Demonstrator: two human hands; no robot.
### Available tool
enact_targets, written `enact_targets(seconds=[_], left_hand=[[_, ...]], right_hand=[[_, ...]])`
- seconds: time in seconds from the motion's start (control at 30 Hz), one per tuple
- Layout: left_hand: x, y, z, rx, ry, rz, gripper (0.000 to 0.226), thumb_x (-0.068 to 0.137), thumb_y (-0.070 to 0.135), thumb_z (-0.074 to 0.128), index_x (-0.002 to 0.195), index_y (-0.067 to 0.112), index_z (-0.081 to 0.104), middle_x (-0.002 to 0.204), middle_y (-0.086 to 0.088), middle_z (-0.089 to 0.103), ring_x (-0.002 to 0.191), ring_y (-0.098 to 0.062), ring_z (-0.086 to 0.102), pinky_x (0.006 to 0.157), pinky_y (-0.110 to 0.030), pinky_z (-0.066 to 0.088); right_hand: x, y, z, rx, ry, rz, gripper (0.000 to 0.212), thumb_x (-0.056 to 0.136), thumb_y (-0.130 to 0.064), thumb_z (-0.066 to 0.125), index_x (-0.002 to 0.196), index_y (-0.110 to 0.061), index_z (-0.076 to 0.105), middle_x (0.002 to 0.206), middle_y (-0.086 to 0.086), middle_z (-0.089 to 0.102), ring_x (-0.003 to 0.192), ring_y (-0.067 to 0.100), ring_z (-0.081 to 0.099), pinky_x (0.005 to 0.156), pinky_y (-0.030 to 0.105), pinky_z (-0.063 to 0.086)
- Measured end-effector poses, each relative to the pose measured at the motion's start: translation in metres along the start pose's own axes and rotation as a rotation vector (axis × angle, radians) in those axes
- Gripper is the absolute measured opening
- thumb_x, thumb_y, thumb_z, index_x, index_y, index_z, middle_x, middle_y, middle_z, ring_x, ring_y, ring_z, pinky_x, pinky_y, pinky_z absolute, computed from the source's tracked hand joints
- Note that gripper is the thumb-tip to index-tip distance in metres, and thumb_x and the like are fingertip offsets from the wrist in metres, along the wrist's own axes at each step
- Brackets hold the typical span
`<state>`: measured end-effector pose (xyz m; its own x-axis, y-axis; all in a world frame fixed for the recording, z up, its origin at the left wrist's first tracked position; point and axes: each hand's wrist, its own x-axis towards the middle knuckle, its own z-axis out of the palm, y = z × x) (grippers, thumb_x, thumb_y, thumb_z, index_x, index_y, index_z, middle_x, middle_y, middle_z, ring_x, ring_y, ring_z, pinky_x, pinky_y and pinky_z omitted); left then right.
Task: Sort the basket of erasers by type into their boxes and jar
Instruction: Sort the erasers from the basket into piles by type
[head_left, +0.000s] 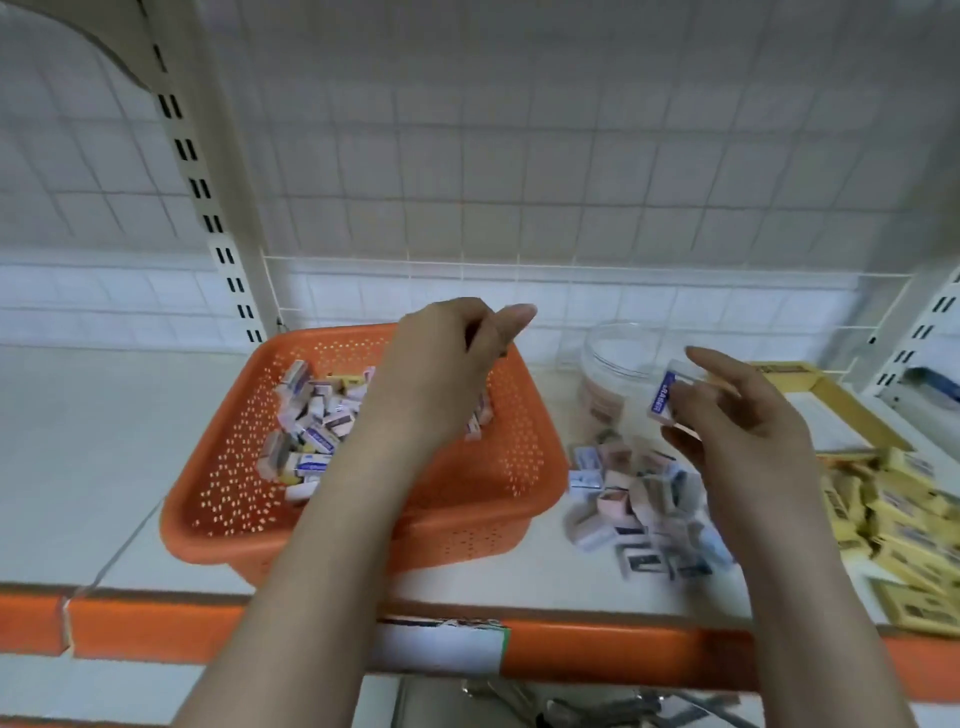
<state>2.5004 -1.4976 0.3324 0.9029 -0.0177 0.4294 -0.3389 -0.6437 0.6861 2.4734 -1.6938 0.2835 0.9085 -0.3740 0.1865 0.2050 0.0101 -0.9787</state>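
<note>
Head view: right hand (737, 415) carrying one eraser (667, 392) away from the basket (519, 467), left hand (441, 364) over the basket.

Nearest, the shelf's orange edge strip (597, 649) carries a white label (441, 647), unreadable. Beyond it a loose pile (644, 504) of pink and white erasers lies right of the basket, yellow ones (893, 514) farther right by a yellow box (831, 395). The right fingers pinch the eraser lightly at its end; its blue sleeve reads "ERASER". Such a light hold could let it drop into the wrong pile short of the clear jar (618, 364) behind. The left fingers are curled; whether they hold anything I cannot tell. Other print is blurred.
</note>
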Motion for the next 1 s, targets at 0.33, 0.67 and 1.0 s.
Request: enact_targets(seconds=[0.33,0.67,1.0], left_hand=[[-0.029,0.048,0.106,-0.339,-0.446,0.104,0.025,0.093,0.013,0.054,0.114,0.024,0.060,0.091,0.007,0.063,0.065,0.009,0.060,0.054,-0.005,0.039],[-0.022,0.140,0.256,-0.474,-0.722,0.100,0.008,0.084,0.023,0.068,0.087,0.029,0.063,0.091,0.003,0.067,0.080,-0.011,0.064,0.061,-0.019,0.046],[0.005,0.247,0.394,-0.262,-0.840,0.202,0.026,0.087,0.013,0.057,0.111,0.012,0.066,0.115,-0.007,0.066,0.103,-0.021,0.062,0.083,-0.022,0.044]], right_hand=[[-0.017,0.019,-0.103,-0.093,0.302,0.044,0.027,0.083,-0.004,0.065,0.098,-0.027,0.068,0.067,-0.012,0.064,0.060,0.004,0.061,0.068,0.018,0.051],[-0.046,0.002,-0.216,-0.152,0.436,0.144,0.019,0.088,-0.004,0.059,0.091,-0.018,0.072,0.080,0.015,0.062,0.072,0.020,0.055,0.066,0.024,0.046],[-0.001,0.015,-0.344,-0.228,0.755,0.194,0.009,0.083,-0.006,0.067,0.092,-0.004,0.068,0.067,0.008,0.063,0.062,0.017,0.058,0.068,0.030,0.051]])
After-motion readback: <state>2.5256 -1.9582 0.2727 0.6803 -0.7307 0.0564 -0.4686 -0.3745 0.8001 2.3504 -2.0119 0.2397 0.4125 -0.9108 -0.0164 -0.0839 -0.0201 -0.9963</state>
